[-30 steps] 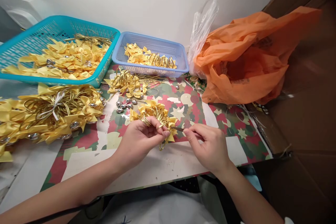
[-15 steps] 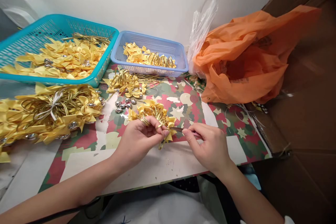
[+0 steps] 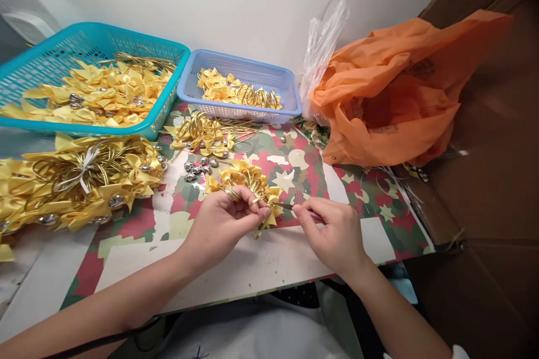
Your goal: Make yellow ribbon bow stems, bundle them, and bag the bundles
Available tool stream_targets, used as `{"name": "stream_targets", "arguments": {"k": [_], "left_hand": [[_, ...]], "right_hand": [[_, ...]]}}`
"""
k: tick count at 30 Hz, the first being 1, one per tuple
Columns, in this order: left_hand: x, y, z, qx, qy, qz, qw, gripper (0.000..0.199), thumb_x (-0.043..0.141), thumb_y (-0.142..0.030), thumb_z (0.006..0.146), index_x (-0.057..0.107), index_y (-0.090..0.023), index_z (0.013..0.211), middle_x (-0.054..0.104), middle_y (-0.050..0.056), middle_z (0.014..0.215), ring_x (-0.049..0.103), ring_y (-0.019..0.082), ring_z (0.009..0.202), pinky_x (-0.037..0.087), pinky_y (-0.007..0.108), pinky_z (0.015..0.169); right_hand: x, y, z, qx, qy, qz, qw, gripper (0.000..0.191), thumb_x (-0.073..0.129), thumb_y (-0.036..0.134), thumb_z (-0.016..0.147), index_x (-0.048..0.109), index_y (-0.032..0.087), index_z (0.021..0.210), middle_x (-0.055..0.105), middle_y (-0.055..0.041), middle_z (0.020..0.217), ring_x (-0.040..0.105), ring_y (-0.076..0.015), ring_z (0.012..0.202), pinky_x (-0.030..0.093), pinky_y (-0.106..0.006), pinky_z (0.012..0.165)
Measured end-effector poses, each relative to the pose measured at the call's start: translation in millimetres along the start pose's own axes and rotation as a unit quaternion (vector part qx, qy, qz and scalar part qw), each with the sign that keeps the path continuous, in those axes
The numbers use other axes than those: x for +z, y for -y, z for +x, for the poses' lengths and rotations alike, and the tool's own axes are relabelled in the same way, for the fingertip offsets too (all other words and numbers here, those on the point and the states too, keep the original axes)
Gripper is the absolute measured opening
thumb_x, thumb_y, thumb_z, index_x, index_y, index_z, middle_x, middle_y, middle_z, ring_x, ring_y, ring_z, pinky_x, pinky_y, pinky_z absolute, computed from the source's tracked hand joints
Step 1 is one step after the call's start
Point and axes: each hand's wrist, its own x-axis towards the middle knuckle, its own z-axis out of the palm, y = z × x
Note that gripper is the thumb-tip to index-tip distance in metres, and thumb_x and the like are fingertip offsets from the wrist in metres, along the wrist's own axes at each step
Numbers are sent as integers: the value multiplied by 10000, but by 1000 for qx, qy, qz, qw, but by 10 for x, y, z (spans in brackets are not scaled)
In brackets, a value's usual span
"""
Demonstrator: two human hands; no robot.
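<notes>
Here, the left hand [image 3: 229,219] is pinching the gold loops of one bunch of yellow bows [image 3: 243,170] at mid-table, and the right hand [image 3: 337,230] is gripping one thin tool [image 3: 285,206], pointing toward the bunch. At least six silver balls [image 3: 205,161] are clustering just behind it; one more is lying apart. Two baskets [image 3: 240,58] are standing along the back edge. One white strip [image 3: 269,261] is running along the near edge, leaving room below both hands.
</notes>
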Motion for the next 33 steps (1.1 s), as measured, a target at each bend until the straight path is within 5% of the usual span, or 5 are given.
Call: {"name": "stream_targets", "arguments": {"k": [7, 11, 19, 33], "left_hand": [[25, -54, 22, -30, -28, -36, 999, 267, 825, -212, 633, 560, -176, 635, 590, -58, 592, 534, 60, 530, 424, 150, 503], [33, -91, 37, -50, -37, -41, 997, 275, 821, -215, 649, 548, -174, 651, 546, -85, 548, 420, 27, 429, 364, 148, 434], [9, -62, 40, -58, -17, -68, 996, 285, 817, -230, 679, 538, -174, 675, 583, -76, 549, 508, 41, 467, 336, 136, 405], [-7, -34, 60, -60, 6, -100, 993, 301, 816, -233, 705, 520, -178, 693, 604, -75, 535, 560, 57, 496, 424, 150, 475]], "right_hand": [[9, -73, -58, 23, -13, 72, 997, 349, 460, 361, 965, 560, 180, 683, 524, 32, 558, 448, -79, 499, 309, -199, 498], [23, -83, -87, -33, -45, 95, 994, 307, 488, 380, 964, 623, 160, 799, 609, 6, 642, 526, -88, 547, 366, -190, 526], [-11, -87, -19, -218, -118, -106, 963, 337, 545, 406, 955, 691, 131, 825, 592, 5, 546, 482, -116, 500, 299, -267, 541], [-2, -181, 80, -327, -130, -218, 910, 327, 594, 423, 932, 699, 133, 826, 542, 23, 520, 406, -121, 532, 230, -303, 561]]}}
